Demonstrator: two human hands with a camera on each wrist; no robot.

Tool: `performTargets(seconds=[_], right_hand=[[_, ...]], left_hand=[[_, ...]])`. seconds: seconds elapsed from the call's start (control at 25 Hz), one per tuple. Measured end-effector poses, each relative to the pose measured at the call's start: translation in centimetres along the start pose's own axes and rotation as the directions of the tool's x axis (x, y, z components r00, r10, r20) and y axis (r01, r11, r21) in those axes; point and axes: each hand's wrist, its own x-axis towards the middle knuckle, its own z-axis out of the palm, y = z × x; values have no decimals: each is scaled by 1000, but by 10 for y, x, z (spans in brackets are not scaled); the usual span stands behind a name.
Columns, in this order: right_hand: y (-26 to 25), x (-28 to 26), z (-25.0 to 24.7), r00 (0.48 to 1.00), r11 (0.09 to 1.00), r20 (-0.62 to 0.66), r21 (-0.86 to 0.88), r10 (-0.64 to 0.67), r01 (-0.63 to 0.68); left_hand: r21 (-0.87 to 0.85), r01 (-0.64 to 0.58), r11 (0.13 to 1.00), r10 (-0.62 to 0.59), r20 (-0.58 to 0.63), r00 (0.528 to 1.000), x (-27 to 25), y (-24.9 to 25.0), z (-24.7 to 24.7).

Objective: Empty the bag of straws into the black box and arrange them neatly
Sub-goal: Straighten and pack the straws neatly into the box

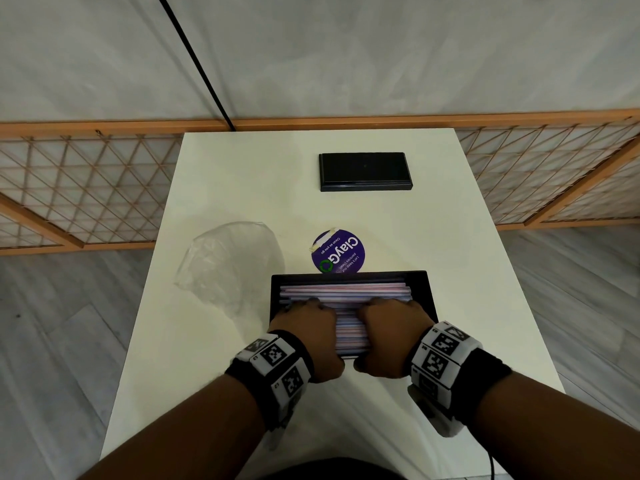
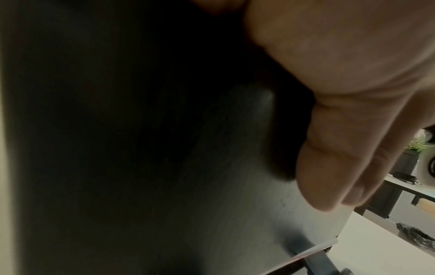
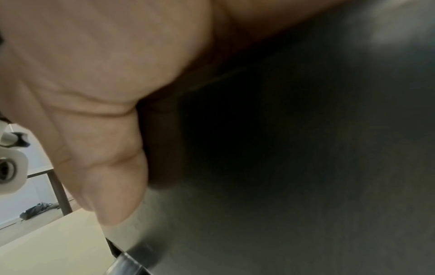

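Observation:
The black box (image 1: 420, 282) sits on the white table near me, filled with pink-and-white striped straws (image 1: 346, 291) lying crosswise. My left hand (image 1: 317, 336) and right hand (image 1: 377, 334) grip its near side. Their fingers curl down onto the straws and their thumbs press the outside of the near wall. In the left wrist view the thumb (image 2: 341, 130) lies against the dark box wall (image 2: 141, 148), and one straw end (image 2: 313, 250) shows low down. The right wrist view has the thumb (image 3: 105, 148) against the same wall (image 3: 282, 167). The clear plastic bag (image 1: 228, 268) lies crumpled to the left of the box.
The black lid (image 1: 365, 171) lies flat at the far end of the table (image 1: 242, 188). A round purple sticker (image 1: 338, 251) is on the tabletop just beyond the box. A wooden lattice screen (image 1: 86, 188) stands behind the table.

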Motion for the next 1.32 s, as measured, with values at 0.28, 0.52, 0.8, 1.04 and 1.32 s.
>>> performTargets(seconds=[0.28,0.52,0.8,1.04,1.32], right_hand=[[-2,-2,0,1000,1000,8,6,-6,6],[-1,-1,3,1000,1000,-15,10,-19,19],[-2,-1,0,1000,1000,21,28,-3,2],[-2,-2,0,1000,1000,-2,-1,-8,8],[-4,-6,-1,999,999,-39,37,-15,16]], left_hand=[[-37,-30,999,28,-45,999,-2,-1,4],[-9,-43,999,43,-58,997,-3,-1,4],[-80,-25,996,21,-42,999,-2,-2,5],[-36,-24,999,23,-37,999,-3,-2,4],[-107,-8,994,7,-11,1000,-6,-1,1]])
